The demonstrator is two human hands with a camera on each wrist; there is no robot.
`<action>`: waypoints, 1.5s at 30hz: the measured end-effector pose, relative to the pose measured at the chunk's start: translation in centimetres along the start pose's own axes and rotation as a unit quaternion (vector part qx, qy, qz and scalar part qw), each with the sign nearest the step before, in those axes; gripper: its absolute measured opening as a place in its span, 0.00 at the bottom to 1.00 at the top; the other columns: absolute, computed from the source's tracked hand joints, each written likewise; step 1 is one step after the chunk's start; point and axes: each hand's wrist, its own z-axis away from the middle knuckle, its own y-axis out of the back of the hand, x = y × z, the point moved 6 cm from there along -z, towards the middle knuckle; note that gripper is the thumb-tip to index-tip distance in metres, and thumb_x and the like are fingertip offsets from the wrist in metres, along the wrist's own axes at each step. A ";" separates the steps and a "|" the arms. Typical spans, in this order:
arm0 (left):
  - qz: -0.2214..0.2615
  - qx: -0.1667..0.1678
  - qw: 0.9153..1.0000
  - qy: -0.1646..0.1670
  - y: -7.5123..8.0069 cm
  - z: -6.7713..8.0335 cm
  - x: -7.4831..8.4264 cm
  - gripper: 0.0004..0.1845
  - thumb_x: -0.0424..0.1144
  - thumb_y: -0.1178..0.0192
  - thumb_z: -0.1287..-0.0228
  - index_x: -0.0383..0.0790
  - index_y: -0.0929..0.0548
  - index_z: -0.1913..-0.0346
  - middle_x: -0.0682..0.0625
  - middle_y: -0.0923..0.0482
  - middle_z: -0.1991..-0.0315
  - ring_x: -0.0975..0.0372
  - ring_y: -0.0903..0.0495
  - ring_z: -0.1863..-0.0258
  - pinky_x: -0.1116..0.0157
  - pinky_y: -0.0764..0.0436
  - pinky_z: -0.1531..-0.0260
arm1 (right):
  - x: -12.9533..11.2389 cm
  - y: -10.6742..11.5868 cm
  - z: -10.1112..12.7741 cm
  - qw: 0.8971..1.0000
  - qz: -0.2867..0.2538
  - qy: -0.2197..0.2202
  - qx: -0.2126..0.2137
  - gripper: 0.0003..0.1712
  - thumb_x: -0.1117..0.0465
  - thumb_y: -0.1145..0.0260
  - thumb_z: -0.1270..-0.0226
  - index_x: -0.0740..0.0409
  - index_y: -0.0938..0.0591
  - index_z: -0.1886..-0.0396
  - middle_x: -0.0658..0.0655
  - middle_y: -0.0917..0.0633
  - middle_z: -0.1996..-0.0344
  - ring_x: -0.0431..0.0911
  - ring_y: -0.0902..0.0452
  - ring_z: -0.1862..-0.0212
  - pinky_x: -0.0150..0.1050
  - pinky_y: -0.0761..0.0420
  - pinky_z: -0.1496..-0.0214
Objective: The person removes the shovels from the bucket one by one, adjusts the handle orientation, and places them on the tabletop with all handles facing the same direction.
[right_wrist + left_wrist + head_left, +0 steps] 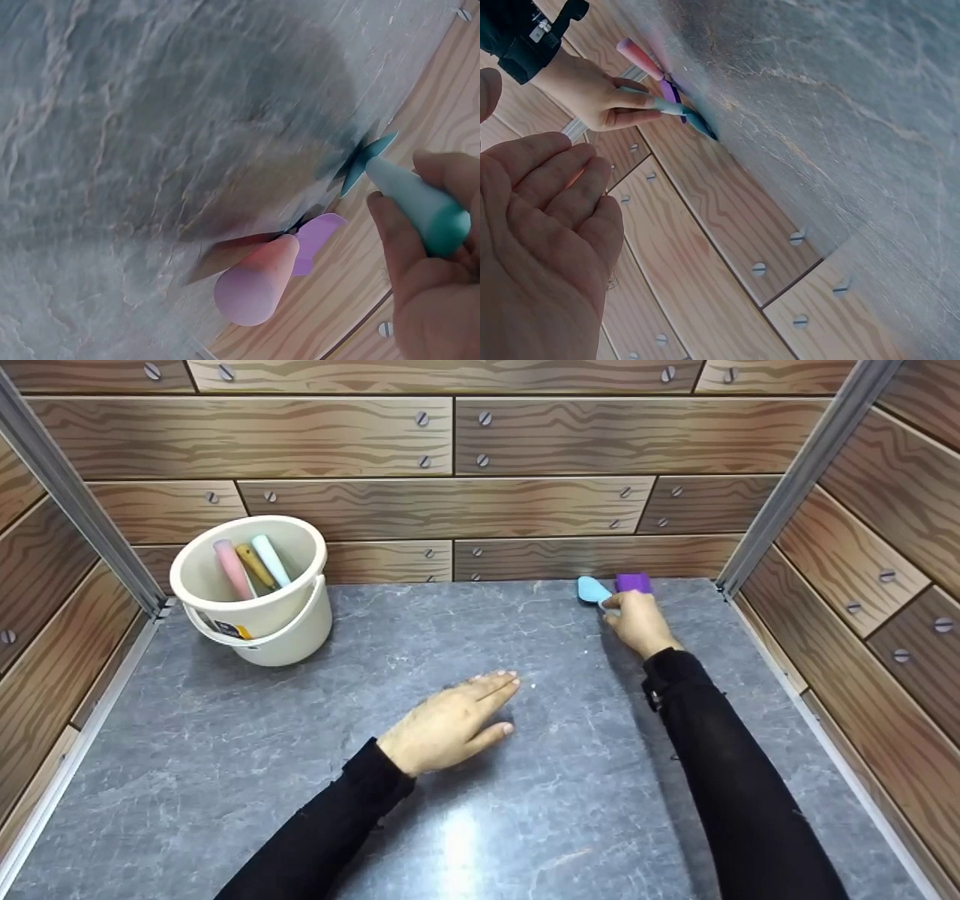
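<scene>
Blue tool (592, 589), upper right, slants up-left from the right hand (640, 622) pinching its handle (414, 198); the left hand (448, 725), farther off, is straight-fingered.

Handles (256, 566) in bucket (270, 615), left; tools (591, 589) right, by rear wall (390, 510).

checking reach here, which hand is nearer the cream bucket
Left. The left hand is right of the bucket, toward the wearer; the right hand is farther right, holding the blue tool.

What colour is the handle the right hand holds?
Pale blue-green tapered handle, darker teal end; clearest in the right wrist view.
</scene>
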 end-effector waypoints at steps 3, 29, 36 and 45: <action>0.005 -0.001 1.000 0.000 -0.1 0.0 -0.1 0.38 0.54 0.47 0.03 0.33 0.36 0.07 0.36 0.33 0.08 0.44 0.30 0.08 0.46 0.31 0.05 | 4.9 -3.3 -2.7 1.000 0.012 0.018 -0.015 0.23 0.61 0.23 0.23 0.63 0.07 0.33 0.71 0.07 0.34 0.74 0.13 0.28 0.70 0.16 0.19; -0.015 0.010 0.999 0.032 0.9 0.5 -1.7 0.38 0.57 0.46 0.04 0.36 0.33 0.08 0.38 0.31 0.08 0.45 0.29 0.08 0.43 0.27 0.07 | -4.5 1.0 1.9 0.999 -0.008 0.014 -0.049 0.34 0.54 0.33 0.10 0.75 0.22 0.18 0.80 0.19 0.21 0.74 0.21 0.18 0.70 0.26 0.09; -0.025 0.025 0.998 0.050 1.8 0.8 -2.7 0.38 0.56 0.45 0.04 0.35 0.33 0.08 0.37 0.33 0.07 0.43 0.30 0.08 0.41 0.30 0.06 | -6.0 1.6 2.3 0.998 -0.023 0.060 0.001 0.36 0.53 0.33 0.10 0.70 0.23 0.15 0.75 0.20 0.17 0.71 0.27 0.13 0.67 0.30 0.05; -0.037 0.049 0.995 0.079 3.1 1.3 -3.9 0.38 0.54 0.43 0.05 0.35 0.33 0.08 0.37 0.31 0.08 0.43 0.30 0.08 0.41 0.31 0.05 | -8.1 1.6 3.4 0.995 0.034 0.098 -0.003 0.38 0.44 0.37 0.06 0.58 0.27 0.09 0.67 0.24 0.11 0.65 0.31 0.08 0.64 0.32 0.03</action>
